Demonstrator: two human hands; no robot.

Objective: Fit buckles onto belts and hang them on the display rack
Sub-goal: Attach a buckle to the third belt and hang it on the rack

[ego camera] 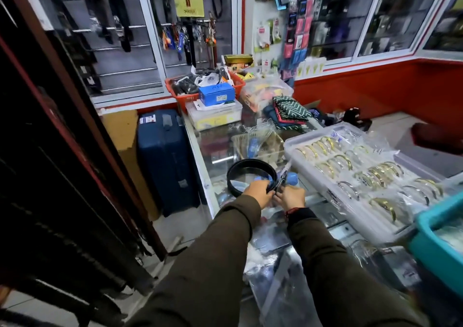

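A black belt (246, 167), coiled into a loop, is held above the glass counter (215, 151). My left hand (258, 191) grips the belt's end at the right side of the loop. My right hand (292, 196) is closed on a small metal buckle (282, 179) pressed against that same belt end. The two hands touch each other. Several black belts hang on the display rack (117, 30) on the back wall, and more dark belts (57, 201) hang along the left edge.
A clear tray of bangles (358, 169) lies right of my hands, with a teal bin (441, 229) at the right edge. A red basket (185, 96) and boxes crowd the counter's far end. A blue suitcase (165, 159) stands on the floor to the left.
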